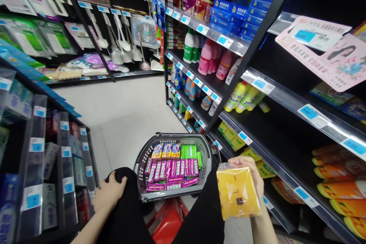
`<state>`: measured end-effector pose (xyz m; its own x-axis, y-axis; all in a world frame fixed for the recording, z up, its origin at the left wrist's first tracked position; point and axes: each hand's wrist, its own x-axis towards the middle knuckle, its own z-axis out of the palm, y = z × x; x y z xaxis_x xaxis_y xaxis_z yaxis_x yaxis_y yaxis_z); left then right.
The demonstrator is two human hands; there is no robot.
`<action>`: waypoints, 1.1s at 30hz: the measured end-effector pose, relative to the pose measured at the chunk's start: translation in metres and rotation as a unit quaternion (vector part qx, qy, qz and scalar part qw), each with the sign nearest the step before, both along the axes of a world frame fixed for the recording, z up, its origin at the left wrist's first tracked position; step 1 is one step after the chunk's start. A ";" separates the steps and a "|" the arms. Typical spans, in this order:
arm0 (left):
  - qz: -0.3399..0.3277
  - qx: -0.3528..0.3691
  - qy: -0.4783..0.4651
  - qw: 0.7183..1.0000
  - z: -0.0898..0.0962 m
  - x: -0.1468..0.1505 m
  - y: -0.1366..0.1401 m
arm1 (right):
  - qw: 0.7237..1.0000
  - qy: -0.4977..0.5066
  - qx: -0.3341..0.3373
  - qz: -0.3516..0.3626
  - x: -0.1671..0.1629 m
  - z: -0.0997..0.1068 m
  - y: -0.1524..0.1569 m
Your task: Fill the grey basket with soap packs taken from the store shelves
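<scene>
My right hand [250,166] grips a yellow pack [238,194] in clear shiny wrap, held up beside my right knee and close to the shelf. My left hand [110,192] lies over my left knee, fingers spread, with nothing in it. Between my knees stands a grey shopping basket [210,167] with perforated sides. In it are rows of purple packs [171,169], several green packs [188,151] and three blue-and-orange packs [167,150]. Nearest the right hand on the shelf are yellow-green AXE packs [233,135].
Shelving [286,129] runs along the right with bottles, boxes and orange packs [341,190]; a pink sign [323,53] juts out. A lower shelf unit [37,152] borders the left. Pale floor [122,103] leads to a back rack of brushes. Something red [168,221] sits beneath me.
</scene>
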<state>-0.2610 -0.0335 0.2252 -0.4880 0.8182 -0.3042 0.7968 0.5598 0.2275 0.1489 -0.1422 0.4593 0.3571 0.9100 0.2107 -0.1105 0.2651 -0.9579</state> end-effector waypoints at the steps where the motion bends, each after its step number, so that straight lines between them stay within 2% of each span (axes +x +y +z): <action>1: -0.002 0.002 0.000 1.000 0.000 0.000 0.000 | 0.998 -0.053 0.028 -0.015 0.001 0.003 -0.001; 3: -0.002 0.007 0.001 1.000 -0.001 0.000 0.000 | 0.985 -0.144 0.084 -0.037 0.001 0.010 -0.002; 6: -0.001 0.015 0.003 1.000 -0.004 -0.001 0.001 | 0.973 -0.188 0.126 -0.049 0.001 0.019 -0.005; 9: 0.002 0.020 0.008 1.000 -0.004 0.000 0.001 | 0.979 -0.171 0.103 -0.041 0.003 0.018 -0.008; 11: -0.002 0.017 0.013 1.000 -0.003 0.001 0.001 | 0.994 -0.099 0.045 -0.024 0.004 0.003 -0.007; 13: -0.011 0.008 0.018 1.000 -0.002 0.002 -0.001 | 0.998 0.030 -0.049 -0.018 0.005 -0.030 0.001; 14: -0.014 0.005 0.022 1.000 -0.002 0.002 -0.001 | 0.989 0.102 -0.104 -0.021 0.004 -0.051 0.009; 16: -0.016 0.005 0.029 0.999 -0.003 0.002 -0.003 | 0.952 0.220 -0.209 -0.026 -0.004 -0.101 0.029; 19: -0.016 0.008 0.037 0.999 -0.008 0.000 -0.005 | 0.897 0.306 -0.320 -0.004 -0.027 -0.178 0.064; 21: -0.020 0.010 0.041 0.999 -0.011 -0.001 -0.007 | 0.870 0.313 -0.380 0.019 -0.043 -0.223 0.089; 24: -0.026 0.013 0.057 0.998 -0.015 -0.003 -0.008 | 0.845 0.263 -0.465 0.012 -0.060 -0.282 0.126; 26: -0.029 0.009 0.072 0.997 -0.017 -0.003 -0.007 | 0.849 0.200 -0.490 0.003 -0.067 -0.316 0.152; 29: -0.031 -0.006 0.100 0.994 -0.019 -0.001 -0.004 | 0.864 0.134 -0.485 0.019 -0.074 -0.359 0.184; 31: -0.032 -0.022 0.113 0.993 -0.020 0.000 -0.001 | 0.862 0.121 -0.491 0.031 -0.077 -0.380 0.200; 33: -0.032 -0.033 0.115 0.992 -0.022 0.000 0.003 | 0.871 0.091 -0.480 0.043 -0.081 -0.393 0.213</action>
<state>-0.2607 -0.0305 0.2033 -0.4979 0.8322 -0.2439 0.8582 0.5133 -0.0003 0.0678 0.0708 0.0665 0.2274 0.6603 -0.7157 -0.2646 -0.6654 -0.6980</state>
